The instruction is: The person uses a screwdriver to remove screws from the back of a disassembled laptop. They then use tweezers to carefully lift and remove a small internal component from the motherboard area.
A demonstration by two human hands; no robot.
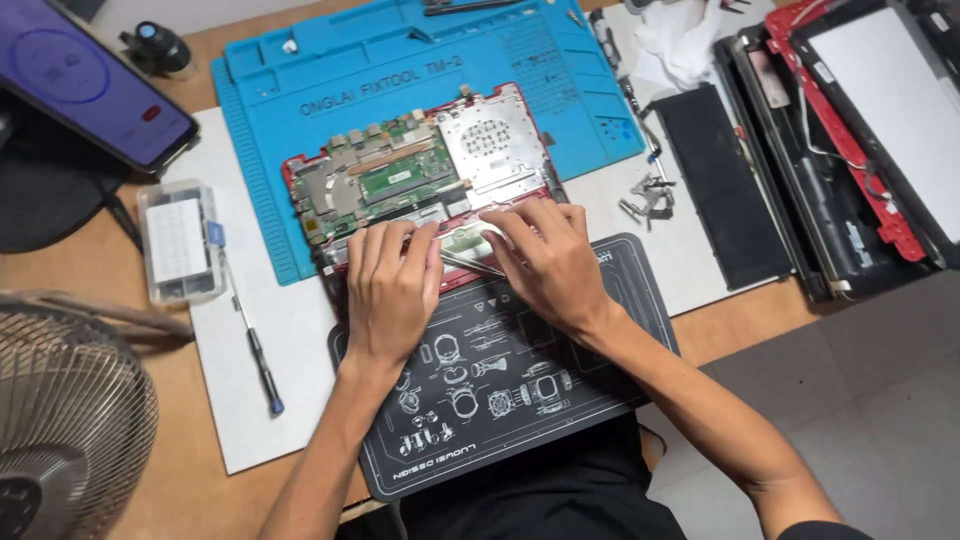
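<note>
An opened red laptop base (420,165) with its green circuit board and metal shield exposed lies on a blue work mat (330,80). My left hand (392,285) rests on the base's near edge, fingers pressed down on it. My right hand (548,262) lies beside it, fingers on the same edge, with a thin metal tool (472,264) under them. Whether the right hand grips that tool is unclear. Both wrists hover over a black mat (500,400) printed with white drawings.
A screwdriver (258,350) and a clear parts box (180,240) lie to the left. A phone (85,75) leans at top left, a fan (70,420) at bottom left. A black battery (722,185), loose hinges (650,195) and a dismantled screen lid (870,130) sit to the right.
</note>
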